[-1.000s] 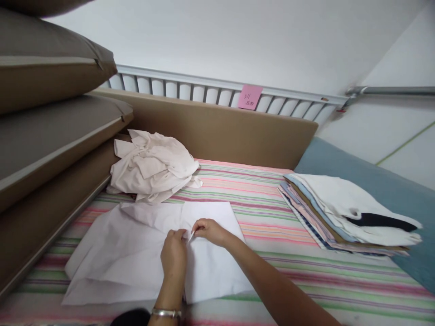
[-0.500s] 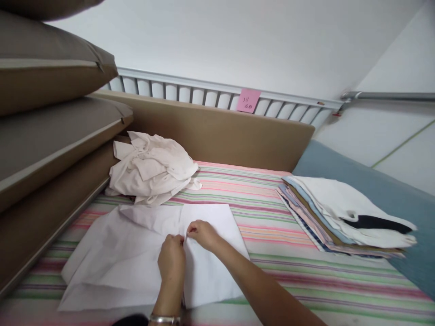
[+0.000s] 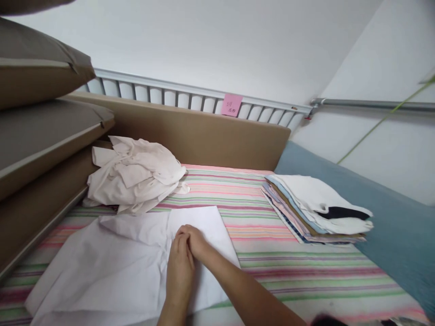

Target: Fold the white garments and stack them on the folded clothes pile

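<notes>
A white garment [image 3: 112, 267] lies spread on the striped cover, its right part in a smoother, straight-edged panel. My left hand [image 3: 181, 267] is closed at the seam between the wrinkled part and that panel, fingers pinched on the fabric. Right against it, my right hand [image 3: 193, 240] is closed too, its fingertips overlapping those of the left. Both hands cover the bit of fabric between them, so the exact spot they grip is hidden.
A crumpled off-white garment [image 3: 136, 174] lies behind, beside stacked brown cushions [image 3: 44, 131] on the left. Folded clothes [image 3: 316, 203] form a pile on the right. A brown board [image 3: 190, 140] stands before a radiator [image 3: 170, 97] bearing a pink note [image 3: 231, 105].
My hands have come closer together, the fingers now overlapping at the seam. The view has turned slightly to the right, so most things sit farther left.
</notes>
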The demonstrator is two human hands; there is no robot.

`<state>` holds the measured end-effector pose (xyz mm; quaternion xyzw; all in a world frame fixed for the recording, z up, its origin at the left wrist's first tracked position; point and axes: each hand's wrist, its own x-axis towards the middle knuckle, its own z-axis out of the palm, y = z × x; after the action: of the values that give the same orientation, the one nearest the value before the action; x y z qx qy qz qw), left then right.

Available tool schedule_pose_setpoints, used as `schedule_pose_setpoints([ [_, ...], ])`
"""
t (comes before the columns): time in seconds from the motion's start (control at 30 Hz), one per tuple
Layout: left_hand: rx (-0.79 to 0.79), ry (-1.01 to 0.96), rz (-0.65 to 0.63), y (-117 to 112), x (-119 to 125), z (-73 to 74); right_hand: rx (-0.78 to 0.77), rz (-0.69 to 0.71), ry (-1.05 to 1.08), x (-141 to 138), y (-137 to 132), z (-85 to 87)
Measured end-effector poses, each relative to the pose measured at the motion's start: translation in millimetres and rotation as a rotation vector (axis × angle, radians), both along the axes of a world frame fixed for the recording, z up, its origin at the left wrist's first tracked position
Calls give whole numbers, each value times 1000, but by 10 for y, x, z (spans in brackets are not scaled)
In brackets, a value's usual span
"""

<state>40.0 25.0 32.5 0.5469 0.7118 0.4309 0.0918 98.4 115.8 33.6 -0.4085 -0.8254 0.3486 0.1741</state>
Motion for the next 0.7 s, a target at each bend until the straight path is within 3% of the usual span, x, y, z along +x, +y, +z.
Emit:
schedule_pose_setpoints([
  [0.13, -23, 94, 7, 37, 80, -192, 128, -66, 125, 316, 121, 127],
  [0.23, -41, 251, 14, 23, 149, -267, 322, -80, -40, 571, 205, 136],
  [0.33, -88, 353, 87, 1, 221, -338, 384, -93, -327, 718, 247, -23],
  [0.43, -99, 399, 117, -19, 243, -414, 401, -114, -451, 753, 266, -223],
  [0.6, -74, 413, 109, -72, 204, -477, 395, -116, -300, 813, 338, -290],
  [0.7, -75, 368, 92, -98, 221, -490, 336, -252, -50, 1037, 346, -282],
])
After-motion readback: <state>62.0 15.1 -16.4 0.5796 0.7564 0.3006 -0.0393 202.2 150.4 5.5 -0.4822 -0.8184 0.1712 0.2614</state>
